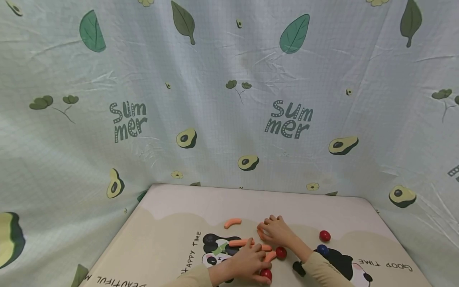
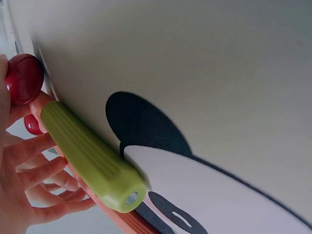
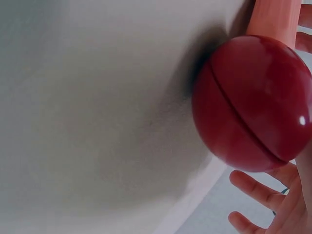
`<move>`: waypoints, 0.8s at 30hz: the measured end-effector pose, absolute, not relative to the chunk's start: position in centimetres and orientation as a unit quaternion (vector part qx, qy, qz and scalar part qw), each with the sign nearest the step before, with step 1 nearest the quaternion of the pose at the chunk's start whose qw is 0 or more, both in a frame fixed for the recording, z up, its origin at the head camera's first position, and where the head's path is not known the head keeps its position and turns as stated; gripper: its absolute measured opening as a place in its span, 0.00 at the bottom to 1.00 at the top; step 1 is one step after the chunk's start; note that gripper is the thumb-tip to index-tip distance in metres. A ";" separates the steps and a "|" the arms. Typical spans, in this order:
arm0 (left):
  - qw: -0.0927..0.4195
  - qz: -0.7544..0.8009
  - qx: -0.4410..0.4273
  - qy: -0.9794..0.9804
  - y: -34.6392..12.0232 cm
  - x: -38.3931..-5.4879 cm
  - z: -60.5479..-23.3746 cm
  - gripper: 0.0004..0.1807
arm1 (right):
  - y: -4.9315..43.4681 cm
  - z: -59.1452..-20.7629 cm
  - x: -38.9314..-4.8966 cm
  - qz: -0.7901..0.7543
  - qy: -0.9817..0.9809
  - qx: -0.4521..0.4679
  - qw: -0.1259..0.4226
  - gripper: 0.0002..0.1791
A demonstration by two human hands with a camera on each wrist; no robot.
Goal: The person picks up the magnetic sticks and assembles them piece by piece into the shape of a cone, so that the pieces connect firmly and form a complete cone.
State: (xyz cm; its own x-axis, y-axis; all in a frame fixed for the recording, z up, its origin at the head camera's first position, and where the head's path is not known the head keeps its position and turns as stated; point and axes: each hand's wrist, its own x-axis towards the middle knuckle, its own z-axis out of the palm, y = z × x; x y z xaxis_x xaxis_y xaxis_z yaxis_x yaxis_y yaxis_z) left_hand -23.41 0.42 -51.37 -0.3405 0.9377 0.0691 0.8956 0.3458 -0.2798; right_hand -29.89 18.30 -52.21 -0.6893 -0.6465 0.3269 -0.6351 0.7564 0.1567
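My left hand [image 1: 249, 261] reaches over a cluster of orange pieces, fingers spread. Its thumb lies beside a red ball [image 1: 266, 274], seen close to the thumb in the left wrist view too. Under its fingers runs a ribbed green stick [image 2: 95, 158], alongside an orange stick [image 2: 131, 222]. Farther forward, my right hand [image 1: 277, 231] holds a curved orange piece [image 1: 261, 234] at its thumb side, partly hidden by the fingers. A second red ball [image 1: 281, 253] sits below the right wrist and fills much of the right wrist view, touching an orange piece [image 3: 275, 19].
A loose curved orange piece [image 1: 233, 223] lies beyond the left hand. To the right of the right forearm are another red ball [image 1: 324, 236] and a blue ball [image 1: 322, 250]. The tabletop [image 1: 161, 231] carries printed pandas and lettering. A patterned curtain [image 1: 215, 59] hangs behind it.
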 end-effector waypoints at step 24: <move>0.098 0.088 -0.565 -0.815 0.5 -23.3 -51.2 0.21 | 19.7 -52.6 -30.1 0.021 -0.930 0.318 0.183 0.06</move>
State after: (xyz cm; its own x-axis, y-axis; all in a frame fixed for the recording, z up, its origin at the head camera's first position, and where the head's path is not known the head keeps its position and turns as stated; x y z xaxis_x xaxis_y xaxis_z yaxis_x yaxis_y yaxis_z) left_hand -23.29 0.50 -51.20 -0.3436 0.9372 0.0598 0.9029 0.3471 -0.2536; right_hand -30.13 19.70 -52.63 -0.7309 -0.5834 0.3541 -0.5991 0.7970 0.0764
